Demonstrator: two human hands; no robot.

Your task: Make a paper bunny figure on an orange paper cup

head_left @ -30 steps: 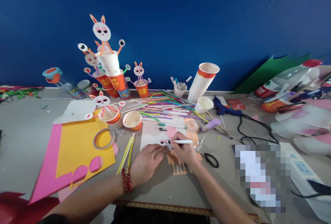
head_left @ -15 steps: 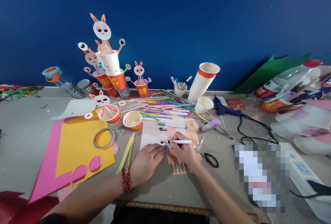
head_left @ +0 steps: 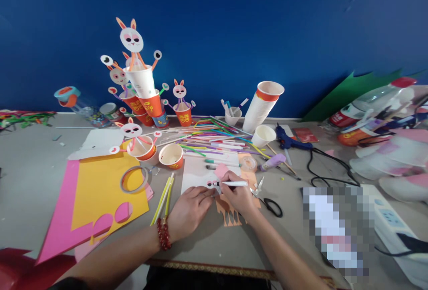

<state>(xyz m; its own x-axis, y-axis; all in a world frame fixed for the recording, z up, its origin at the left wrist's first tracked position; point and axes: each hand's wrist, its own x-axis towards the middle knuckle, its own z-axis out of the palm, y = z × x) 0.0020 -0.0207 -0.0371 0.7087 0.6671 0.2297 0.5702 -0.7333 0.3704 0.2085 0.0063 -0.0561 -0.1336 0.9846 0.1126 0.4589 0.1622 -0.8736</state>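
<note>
Where the grey table (head_left: 30, 183) lay cluttered, loose coloured straws (head_left: 214, 140), a white paper cup with orange band (head_left: 171, 156) and black-handled scissors (head_left: 272, 206) ringed the work. Left hand (head_left: 189, 212) rested flat, fingers together, pinning a small white paper disc (head_left: 211, 185) on the white sheet (head_left: 197, 174). Right hand (head_left: 238, 196) pinched a white marker pen (head_left: 232, 184), tip on the disc.
</note>
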